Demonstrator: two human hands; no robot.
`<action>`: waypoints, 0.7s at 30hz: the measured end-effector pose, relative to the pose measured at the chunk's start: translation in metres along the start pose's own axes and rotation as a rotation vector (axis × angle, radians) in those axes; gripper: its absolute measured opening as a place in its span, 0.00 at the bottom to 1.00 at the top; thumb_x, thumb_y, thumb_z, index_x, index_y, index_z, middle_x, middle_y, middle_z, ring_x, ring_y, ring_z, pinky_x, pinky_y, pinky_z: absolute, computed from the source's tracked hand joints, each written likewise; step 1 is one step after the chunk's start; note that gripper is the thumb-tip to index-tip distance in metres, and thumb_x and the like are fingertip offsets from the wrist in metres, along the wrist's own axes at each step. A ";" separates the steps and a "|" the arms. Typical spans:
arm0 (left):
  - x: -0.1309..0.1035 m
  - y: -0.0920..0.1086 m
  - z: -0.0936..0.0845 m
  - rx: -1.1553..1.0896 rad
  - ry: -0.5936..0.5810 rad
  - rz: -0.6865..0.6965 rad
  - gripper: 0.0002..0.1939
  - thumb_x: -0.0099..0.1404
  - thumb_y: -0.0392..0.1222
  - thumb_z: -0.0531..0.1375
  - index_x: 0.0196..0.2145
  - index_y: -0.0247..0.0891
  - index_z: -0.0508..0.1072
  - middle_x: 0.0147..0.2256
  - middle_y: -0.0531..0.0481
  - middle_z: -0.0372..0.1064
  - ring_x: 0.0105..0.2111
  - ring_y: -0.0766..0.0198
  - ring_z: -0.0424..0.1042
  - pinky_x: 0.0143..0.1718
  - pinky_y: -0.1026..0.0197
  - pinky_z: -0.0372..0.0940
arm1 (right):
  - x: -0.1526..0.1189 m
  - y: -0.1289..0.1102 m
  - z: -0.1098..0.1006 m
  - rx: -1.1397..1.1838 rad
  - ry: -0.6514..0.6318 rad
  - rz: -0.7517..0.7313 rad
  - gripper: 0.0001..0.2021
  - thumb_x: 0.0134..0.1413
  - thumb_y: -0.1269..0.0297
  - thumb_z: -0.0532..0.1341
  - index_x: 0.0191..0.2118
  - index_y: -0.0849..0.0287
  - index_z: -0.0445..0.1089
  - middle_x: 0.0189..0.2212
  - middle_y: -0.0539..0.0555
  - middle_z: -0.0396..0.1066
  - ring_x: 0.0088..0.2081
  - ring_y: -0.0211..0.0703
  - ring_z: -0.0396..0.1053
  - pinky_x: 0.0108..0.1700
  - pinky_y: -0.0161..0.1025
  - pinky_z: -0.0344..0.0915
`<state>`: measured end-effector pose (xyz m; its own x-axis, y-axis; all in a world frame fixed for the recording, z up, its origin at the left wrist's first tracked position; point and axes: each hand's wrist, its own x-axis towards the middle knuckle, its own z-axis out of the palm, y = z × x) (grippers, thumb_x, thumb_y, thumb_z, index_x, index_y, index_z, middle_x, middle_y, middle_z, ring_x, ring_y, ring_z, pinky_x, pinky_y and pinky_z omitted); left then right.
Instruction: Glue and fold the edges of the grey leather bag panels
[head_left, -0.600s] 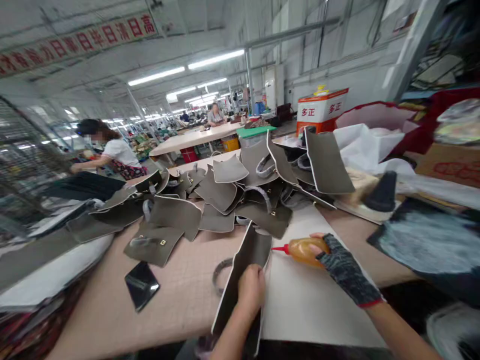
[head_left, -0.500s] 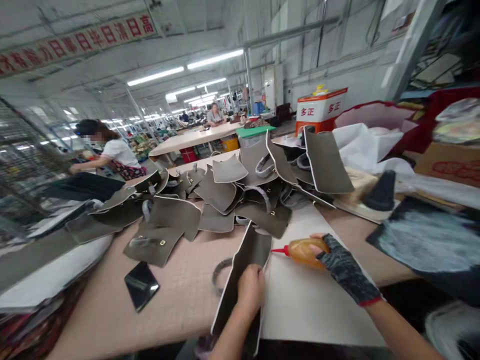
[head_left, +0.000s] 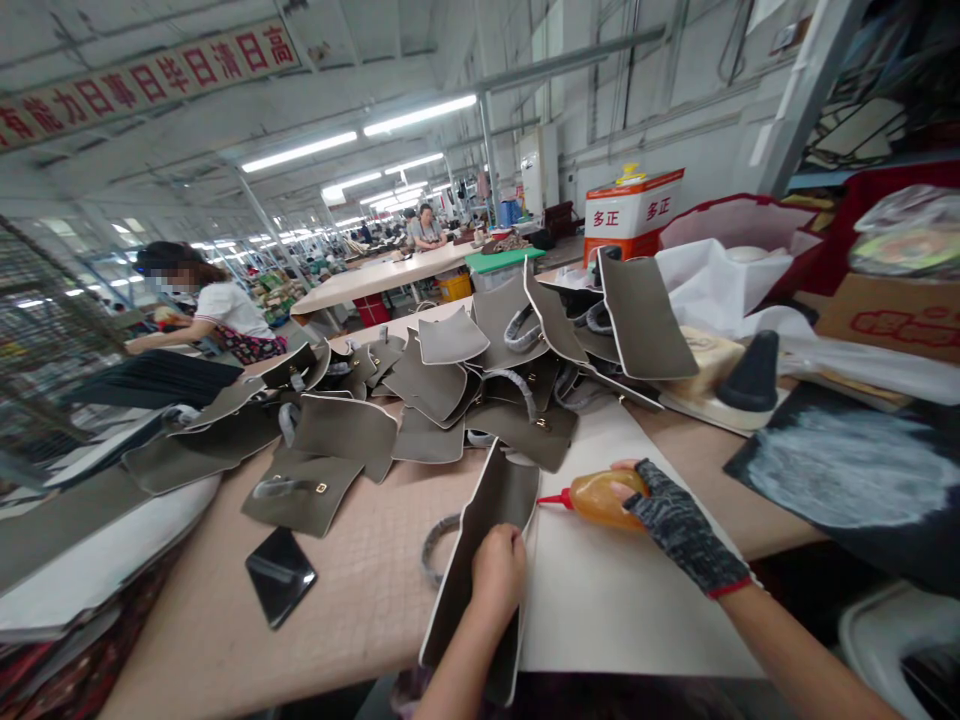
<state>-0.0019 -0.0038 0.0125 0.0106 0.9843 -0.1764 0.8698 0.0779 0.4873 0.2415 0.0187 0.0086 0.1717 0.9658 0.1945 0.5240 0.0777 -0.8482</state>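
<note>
My left hand (head_left: 498, 572), bare, is closed on a folded grey-brown bag panel (head_left: 472, 535) with pale edges, which stands tilted at the table's front edge. A wrapped handle loop (head_left: 436, 550) sticks out from the panel's left side. My right hand (head_left: 667, 515), in a dark fingerless knit glove, grips an amber glue bottle (head_left: 604, 498) lying sideways in the air. The bottle's red nozzle (head_left: 556, 498) points left and meets the panel's right edge. Under the bottle a white sheet (head_left: 637, 600) covers part of the table.
Many similar panels (head_left: 349, 430) with handles are heaped across the table (head_left: 360, 560). A black phone-like object (head_left: 280, 577) lies at the left. A black cone (head_left: 751, 372) and a dark stained sheet (head_left: 847, 470) are at the right. A person (head_left: 225, 305) works at the far left.
The whole view has shifted slightly. Both hands hold the same things, and the nozzle remains at the panel's right edge.
</note>
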 end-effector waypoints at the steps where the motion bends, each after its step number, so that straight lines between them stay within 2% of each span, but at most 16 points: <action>1: 0.000 0.000 0.000 0.001 0.000 0.001 0.13 0.62 0.33 0.50 0.33 0.35 0.74 0.33 0.46 0.73 0.34 0.63 0.71 0.33 0.65 0.57 | 0.000 -0.001 0.000 -0.003 0.019 0.002 0.18 0.49 0.53 0.53 0.43 0.57 0.64 0.37 0.55 0.69 0.37 0.48 0.68 0.42 0.43 0.65; 7: 0.001 0.000 0.000 0.005 0.000 0.009 0.12 0.62 0.34 0.50 0.33 0.35 0.74 0.33 0.46 0.73 0.34 0.62 0.70 0.33 0.65 0.56 | -0.002 -0.004 -0.003 -0.007 -0.019 -0.028 0.17 0.50 0.53 0.53 0.41 0.57 0.65 0.36 0.55 0.70 0.37 0.47 0.69 0.42 0.42 0.66; 12: 0.001 0.000 0.000 -0.001 0.000 0.008 0.12 0.62 0.33 0.50 0.34 0.35 0.74 0.34 0.46 0.73 0.34 0.62 0.71 0.33 0.65 0.56 | -0.001 0.001 -0.001 0.014 0.051 -0.013 0.18 0.48 0.53 0.54 0.43 0.57 0.64 0.37 0.56 0.70 0.37 0.47 0.69 0.42 0.42 0.66; 17: 0.000 0.000 0.000 -0.001 -0.001 0.011 0.12 0.61 0.33 0.50 0.32 0.35 0.74 0.33 0.46 0.73 0.34 0.62 0.70 0.33 0.65 0.56 | -0.003 0.001 -0.001 0.004 -0.010 0.004 0.17 0.49 0.53 0.53 0.42 0.58 0.65 0.35 0.56 0.69 0.36 0.47 0.69 0.42 0.42 0.66; 21: 0.000 0.001 -0.001 -0.003 0.002 0.017 0.12 0.62 0.33 0.50 0.33 0.35 0.74 0.34 0.45 0.73 0.34 0.63 0.70 0.33 0.65 0.56 | -0.006 -0.004 -0.004 0.005 -0.008 0.005 0.17 0.49 0.53 0.53 0.42 0.58 0.64 0.36 0.56 0.69 0.38 0.48 0.68 0.43 0.43 0.65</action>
<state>-0.0019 -0.0039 0.0137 0.0242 0.9857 -0.1665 0.8681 0.0618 0.4925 0.2417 0.0120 0.0126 0.1680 0.9680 0.1865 0.5191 0.0740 -0.8515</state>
